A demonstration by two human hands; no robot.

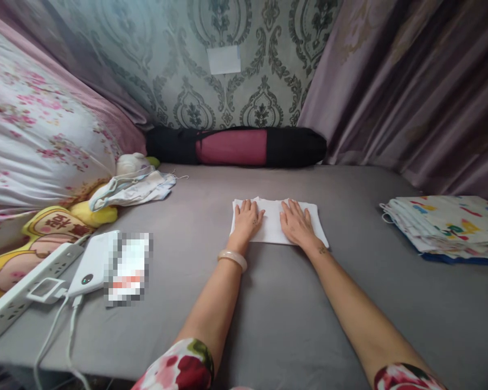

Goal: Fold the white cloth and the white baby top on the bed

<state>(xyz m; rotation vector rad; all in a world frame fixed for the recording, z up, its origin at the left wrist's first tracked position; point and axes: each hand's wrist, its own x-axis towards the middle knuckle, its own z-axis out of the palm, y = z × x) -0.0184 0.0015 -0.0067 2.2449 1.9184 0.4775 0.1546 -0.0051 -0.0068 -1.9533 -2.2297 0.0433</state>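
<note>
A white folded cloth lies flat on the grey sheet, wider than it is deep. My left hand rests palm down on its left part, fingers stretched forward and thumb pointing inward. On the right part lies my right hand, also palm down with the fingers extended. Neither hand grips the cloth; both press or rest on top. A pale bangle circles my left wrist. The cloth's middle shows between the hands, and its right front corner reaches just past my right wrist.
To the right sits a stack of folded patterned fabric. A black and pink long bag lies along the wall. At left are a power strip, a white power bank with cables, a yellow plush and a crumpled cloth.
</note>
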